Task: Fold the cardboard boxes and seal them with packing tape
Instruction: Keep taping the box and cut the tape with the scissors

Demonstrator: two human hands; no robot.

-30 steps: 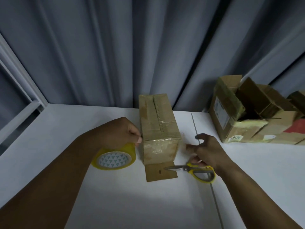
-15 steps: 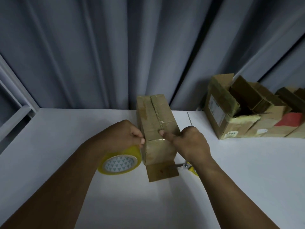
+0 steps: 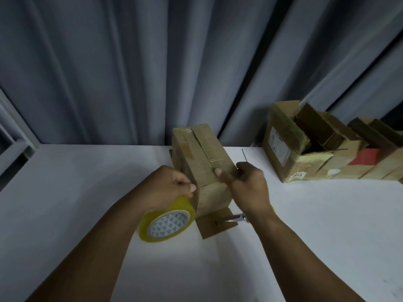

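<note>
Left hand (image 3: 168,188) holds tape roll (image 3: 168,223); right hand (image 3: 248,188) grips cardboard box (image 3: 202,153).

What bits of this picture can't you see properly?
All in the head view:
- The scissors: the right hand covers the handles; only the blades show.
- The tape roll: the left hand hides its top.
- The label on the open box: too small to read.
- The far-right boxes: cut off by the picture's edge.
- The right hand on the middle box: blurred, so gripping or pressing is unclear.
</note>
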